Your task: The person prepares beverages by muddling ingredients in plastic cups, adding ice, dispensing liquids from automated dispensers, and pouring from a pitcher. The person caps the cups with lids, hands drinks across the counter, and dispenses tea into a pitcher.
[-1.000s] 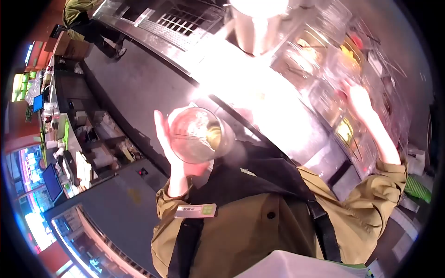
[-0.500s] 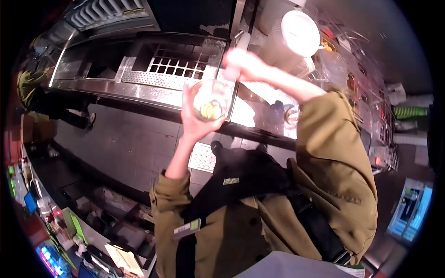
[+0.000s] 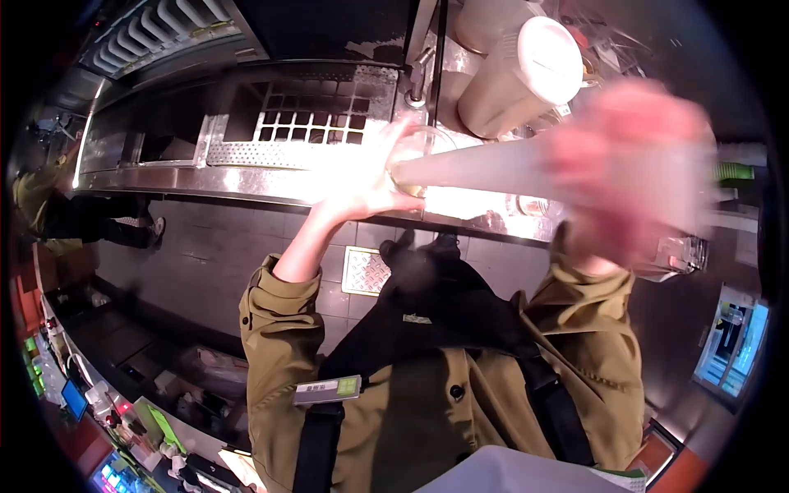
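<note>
My left hand [image 3: 355, 187] is wrapped around a clear cup [image 3: 426, 141] at the counter's front edge, washed out by bright light. A little yellow-green, like citrus slices, shows low in the cup beside the muddler. My right hand [image 3: 637, 135], close to the camera and blurred, is closed on a thick whitish muddler [image 3: 485, 171]. The muddler tapers away from my right hand, and its narrow-looking far end is at the cup's inside. How deep it reaches I cannot tell.
A lidded white tub [image 3: 514, 90] stands behind the cup. A small tap [image 3: 419, 78] and a sink grid [image 3: 316, 115] lie along the steel counter [image 3: 246, 179]. A small glass [image 3: 532, 205] stands at the front edge. Another person [image 3: 78, 209] is at far left.
My right hand has swung right and up toward the camera, bringing the pale stick to the cup. The cup in my left hand has shifted slightly right.
</note>
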`<state>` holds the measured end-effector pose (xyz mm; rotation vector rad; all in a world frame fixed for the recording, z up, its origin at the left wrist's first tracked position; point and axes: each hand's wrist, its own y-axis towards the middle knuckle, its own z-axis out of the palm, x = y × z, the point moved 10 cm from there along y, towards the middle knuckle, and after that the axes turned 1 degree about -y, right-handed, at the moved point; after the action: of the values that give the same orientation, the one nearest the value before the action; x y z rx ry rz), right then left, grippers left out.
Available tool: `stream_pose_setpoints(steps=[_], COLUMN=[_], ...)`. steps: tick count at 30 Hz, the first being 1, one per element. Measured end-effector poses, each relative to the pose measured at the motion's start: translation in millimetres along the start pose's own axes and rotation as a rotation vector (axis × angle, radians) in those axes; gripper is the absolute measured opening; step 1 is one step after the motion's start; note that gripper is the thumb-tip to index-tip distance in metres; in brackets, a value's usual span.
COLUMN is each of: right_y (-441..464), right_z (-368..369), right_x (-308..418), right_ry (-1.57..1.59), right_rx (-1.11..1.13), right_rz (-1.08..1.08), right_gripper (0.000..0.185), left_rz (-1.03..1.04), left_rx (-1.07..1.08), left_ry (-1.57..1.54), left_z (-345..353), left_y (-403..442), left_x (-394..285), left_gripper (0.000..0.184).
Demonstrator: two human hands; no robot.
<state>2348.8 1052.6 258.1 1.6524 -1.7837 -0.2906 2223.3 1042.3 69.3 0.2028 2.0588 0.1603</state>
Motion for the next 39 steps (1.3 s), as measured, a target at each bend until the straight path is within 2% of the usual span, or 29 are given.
stream_pose_setpoints(steps=[2, 3, 4, 6, 7, 8, 9, 10, 12, 13, 14, 15, 17, 18, 19, 21, 22, 23, 24, 25, 26, 27, 28, 30, 33, 36, 37, 39], right_y=[8.7, 8.5, 3.0, -15.6, -10.6, -9.4, -9.1, -10.6, -1.8, -6.8, -20.2, -28.1, -23.0, -15.9, -43.0, -43.5, -43.0, -30.8, -25.8, -13.8, -13.9, -10.9, -8.6, -3.4, 0.5, -21.3, -21.1, -27.7], right_z=[43.4, 45.7, 42.2, 47.4, 38.1, 30.7, 20.1, 6.0, -41.1, -63.1, -75.7, -28.8, 13.1, 17.5, 13.3, 13.2, 28.7, 40.0, 40.9, 38.6, 35.8, 35.0, 39.0, 34.7, 25.9, 57.1, 58.7, 37.5], right_x=[-5.1, -6.9, -12.9, -44.6, -44.3, -45.9, -47.5, -48.1, -29.1, -27.5, -25.6, -44.7, -69.1, -68.5, -101.6, -110.3, -107.5, -88.0, -75.5, -62.7, -61.2, -59.2, -54.1, -45.3, -40.7, -81.4, -77.0, -57.0], right_ry=[-0.054, -0.017, 0.155, 0.815, 0.908, 0.998, 0.793, 0.579, 0.297, 0.597, 0.898, 0.650, 0.591, 0.807, 1.302, 1.558, 1.309, 1.053, 0.797, 0.809, 0.753, 0.701, 0.658, 0.640, 0.731, 0.572, 0.510, 0.196], right_rx=[-0.012, -0.091, -0.222, -0.579, -0.659, -0.738, -0.769, -0.794, -0.767, -0.840, -0.892, -0.869, -0.801, -0.776, -0.751, -0.713, -0.746, -0.771, -0.786, -0.649, -0.676, -0.689, -0.710, -0.700, -0.592, -0.611, -0.620, -0.605], right_rz=[0.015, 0.055, 0.133, 0.227, 0.187, 0.185, 0.289, 0.399, 0.451, 0.247, 0.055, 0.136, 0.236, 0.273, 0.330, 0.354, 0.322, 0.289, 0.262, 0.213, 0.197, 0.173, 0.156, 0.120, 0.113, 0.136, 0.151, 0.086], right_gripper=[0.034, 0.034, 0.034, 0.036, 0.036, 0.036, 0.032, 0.027, 0.021, 0.019, 0.017, 0.020, 0.025, 0.025, 0.025, 0.025, 0.024, 0.024, 0.023, 0.022, 0.023, 0.023, 0.023, 0.024, 0.024, 0.023, 0.023, 0.024], left_rz=[0.068, 0.195, 0.016, 0.050, 0.070, 0.293, 0.263, 0.246, 0.245, 0.336, 0.268, 0.215, 0.122, 0.059, 0.239, 0.350, 0.415, 0.272, 0.272, 0.262, 0.262, 0.394, 0.394, 0.229, 0.201, 0.242, 0.101, 0.124], left_rx=[0.055, 0.022, 0.030, -0.069, -0.117, -0.354, -0.327, -0.279, -0.152, -0.257, -0.279, -0.226, -0.131, -0.071, -0.127, -0.244, -0.295, -0.225, -0.189, -0.150, -0.108, -0.218, -0.278, -0.211, -0.060, -0.132, -0.113, -0.074], left_ry=[0.188, 0.507, 0.288, 0.233, 0.206, 0.403, 0.402, 0.450, 0.413, 0.440, 0.453, 0.398, 0.334, 0.345, 0.308, 0.333, 0.354, 0.337, 0.321, 0.301, 0.288, 0.242, 0.325, 0.321, 0.226, 0.309, 0.336, 0.292], left_z=[-7.0, -19.5, -28.5, -7.8, 2.9, -1.6, -5.1, -0.7, 1.1, 4.9, 2.6, -2.9, -0.5, 1.6, 0.7, -1.2, -3.9, -6.4, -3.3, -0.2, 0.2, -5.1, -3.5, -3.2, 3.2, 1.4, -1.7, 5.3], left_y=[5.1, 7.1, 20.2, 25.8, 28.8, 13.6, 16.5, 18.9, 20.7, 18.4, 20.9, 21.2, 30.0, 28.9, 28.8, 21.8, 18.5, 19.1, 21.3, 21.6, 25.6, 18.5, 17.9, 21.9, 28.7, 23.9, 26.0, 26.4], left_x=[-23.9, -60.9, -82.8, -55.6, -40.7, -54.3, -62.7, -60.3, -65.5, -57.5, -60.1, -60.7, -64.5, -61.5, -60.2, -63.3, -66.4, -68.8, -67.4, -65.7, -64.1, -65.7, -59.0, -52.6, -52.9, -54.5, -52.4, -47.8], left_gripper=[0.109, 0.092, 0.084, 0.082, 0.082, 0.081, 0.069, 0.070, 0.069, 0.065, 0.058, 0.056, 0.054, 0.054, 0.055, 0.055, 0.055, 0.056, 0.056, 0.056, 0.056, 0.056, 0.056, 0.060, 0.064, 0.067, 0.068, 0.063])
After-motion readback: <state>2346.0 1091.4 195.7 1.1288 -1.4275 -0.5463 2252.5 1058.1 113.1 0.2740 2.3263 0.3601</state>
